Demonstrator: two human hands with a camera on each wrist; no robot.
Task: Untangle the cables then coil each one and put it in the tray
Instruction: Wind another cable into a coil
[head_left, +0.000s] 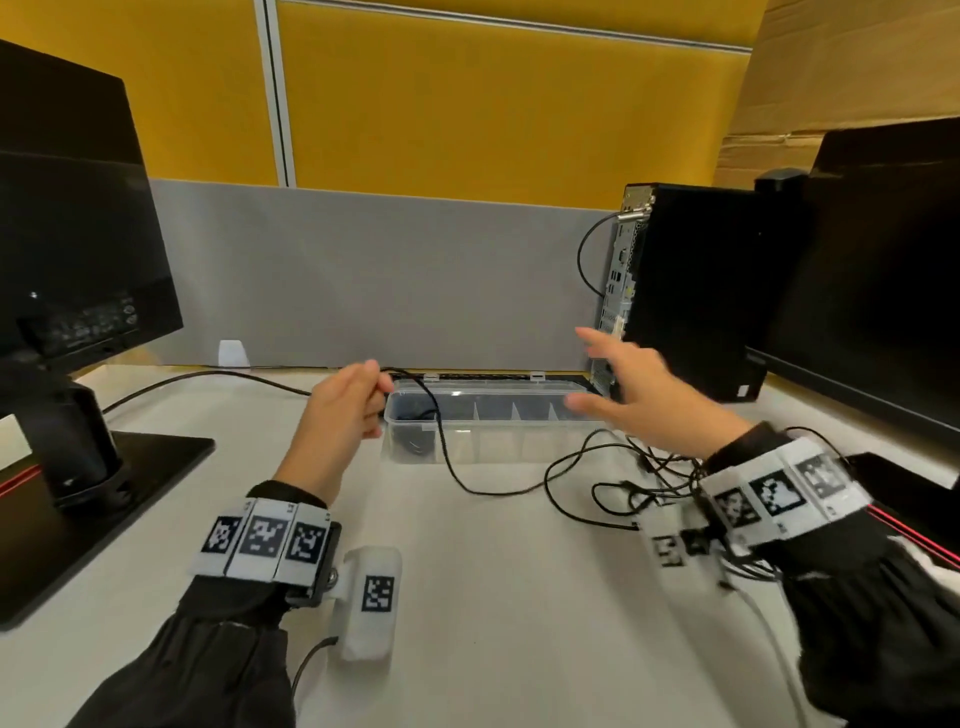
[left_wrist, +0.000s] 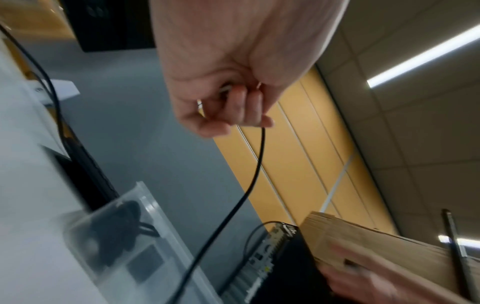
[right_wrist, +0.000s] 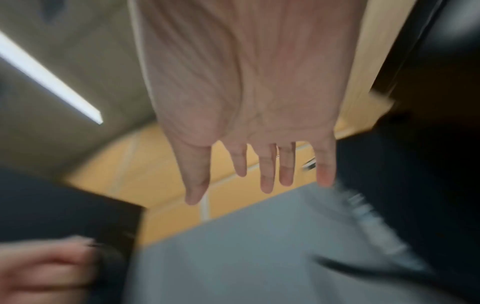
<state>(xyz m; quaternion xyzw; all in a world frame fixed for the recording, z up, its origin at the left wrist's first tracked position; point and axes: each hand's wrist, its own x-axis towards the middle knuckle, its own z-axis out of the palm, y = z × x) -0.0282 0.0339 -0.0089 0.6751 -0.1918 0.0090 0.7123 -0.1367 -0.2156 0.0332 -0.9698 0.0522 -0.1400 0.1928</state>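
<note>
Left hand (head_left: 345, 402) pinches one cable (head_left: 457, 475) end, lifting it from the tangle (head_left: 660, 483) on the bench (head_left: 467, 597); right hand (head_left: 631, 387) hovers spread and empty over the tray (head_left: 488, 441), likely to start coiling.

The tray (head_left: 488, 441) is clear, glossy plastic with thin translucent dividers. The cable (left_wrist: 255, 174) has a smooth black sheath with a slight sheen. The surface (head_left: 493, 597) is matt off-white and smooth. The lower partition (head_left: 363, 275) looks like grey matt cloth; the upper panels (head_left: 493, 114) look like mustard-yellow woven cloth with pale trim strips. The computer case (head_left: 696, 291) has matt black side panels and a bare metal rear plate. The monitor (head_left: 72, 218) back is black plastic with a dull gloss. The wrist bands (head_left: 265, 540) are white cloth with printed black markers.
</note>
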